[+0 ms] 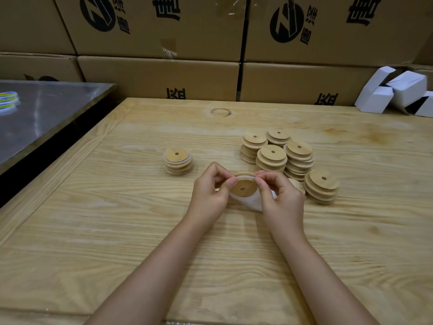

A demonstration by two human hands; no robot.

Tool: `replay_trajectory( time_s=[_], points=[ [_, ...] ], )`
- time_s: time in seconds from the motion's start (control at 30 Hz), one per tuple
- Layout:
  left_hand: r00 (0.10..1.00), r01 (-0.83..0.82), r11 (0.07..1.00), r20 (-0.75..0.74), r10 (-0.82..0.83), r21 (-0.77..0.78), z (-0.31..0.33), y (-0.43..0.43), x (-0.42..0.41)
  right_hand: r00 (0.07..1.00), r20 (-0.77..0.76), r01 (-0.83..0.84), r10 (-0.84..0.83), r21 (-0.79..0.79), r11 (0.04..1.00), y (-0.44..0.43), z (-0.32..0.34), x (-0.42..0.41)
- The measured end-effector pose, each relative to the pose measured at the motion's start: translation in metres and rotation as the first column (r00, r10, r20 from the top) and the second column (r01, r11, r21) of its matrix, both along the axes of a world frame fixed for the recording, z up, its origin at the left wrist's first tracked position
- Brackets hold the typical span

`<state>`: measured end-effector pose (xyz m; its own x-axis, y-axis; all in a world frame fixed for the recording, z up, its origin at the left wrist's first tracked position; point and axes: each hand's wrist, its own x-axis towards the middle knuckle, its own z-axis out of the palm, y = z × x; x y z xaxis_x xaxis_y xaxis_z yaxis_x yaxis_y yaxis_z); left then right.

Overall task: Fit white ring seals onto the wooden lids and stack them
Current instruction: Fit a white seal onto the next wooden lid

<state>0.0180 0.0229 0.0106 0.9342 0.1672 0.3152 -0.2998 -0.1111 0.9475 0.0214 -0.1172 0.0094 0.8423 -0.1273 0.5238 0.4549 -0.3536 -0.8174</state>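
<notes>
Above the middle of the wooden desk point(117, 231), both hands hold one wooden lid point(242, 189) clear of the surface. The lid is tilted: its flat face with the small centre hole is turned up and toward the camera, and its far edge is raised. Being round, it has no long axis of its own. The white ring seal point(249, 204) is pulled into an oval, one end stretched over the lid's far rim and the other sagging below it, so its long axis runs from that rim down toward the right wrist. The left grip point(210, 191) pinches the seal and rim at the lid's upper left with thumb and fingertips. The right grip point(281, 198) pinches them at the upper right, fingers curled. To the left, well apart, a short stack of sealed lids point(178, 161) stands upright with white edges showing. To the right, five stacks of bare lids point(298, 158) stand close together, all faces up. Cardboard boxes point(164, 78) line the far edge.
</notes>
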Motion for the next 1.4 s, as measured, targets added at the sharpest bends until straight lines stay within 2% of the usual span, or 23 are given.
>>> replay_trajectory(
  time_s=[0.23, 0.4, 0.57, 0.67, 0.9, 1.03, 1.17, 1.4],
  points=[
    [0.999, -0.017, 0.999, -0.032, 0.015, -0.050, 0.004, -0.001, 0.001, 0.998, -0.039, -0.046, 0.046, 0.000, 0.999, -0.001, 0.004, -0.003],
    [0.998, 0.004, 0.981, -0.066, -0.017, -0.192, 0.006, 0.001, 0.002, 0.993, -0.087, -0.073, 0.074, 0.008, 0.997, -0.002, 0.004, -0.003],
    [0.997, 0.002, 0.974, -0.074, -0.020, -0.227, 0.007, 0.004, 0.003, 0.987, -0.152, -0.048, 0.057, 0.059, 0.997, -0.002, 0.003, 0.000],
    [0.997, -0.028, 0.966, -0.080, 0.008, -0.255, 0.006, 0.005, 0.003, 0.983, -0.176, -0.052, 0.057, 0.032, 0.998, -0.002, 0.005, 0.002],
    [0.989, -0.012, 0.928, -0.141, -0.043, -0.371, 0.003, 0.007, 0.002, 0.958, -0.237, -0.147, 0.164, 0.085, 0.985, -0.003, 0.007, 0.000],
    [0.987, 0.019, 0.929, -0.143, -0.077, -0.371, 0.000, 0.008, 0.004, 0.955, -0.253, -0.146, 0.157, 0.061, 0.987, -0.004, 0.005, -0.003],
    [0.985, 0.105, 0.917, -0.090, -0.150, -0.386, -0.001, 0.008, 0.003, 0.979, -0.189, -0.077, 0.078, 0.015, 0.997, -0.002, 0.006, -0.006],
    [0.982, 0.177, 0.974, -0.047, -0.185, -0.139, -0.003, 0.009, 0.006, 0.993, -0.118, -0.007, 0.007, 0.005, 1.000, -0.004, 0.008, -0.007]
  ],
)
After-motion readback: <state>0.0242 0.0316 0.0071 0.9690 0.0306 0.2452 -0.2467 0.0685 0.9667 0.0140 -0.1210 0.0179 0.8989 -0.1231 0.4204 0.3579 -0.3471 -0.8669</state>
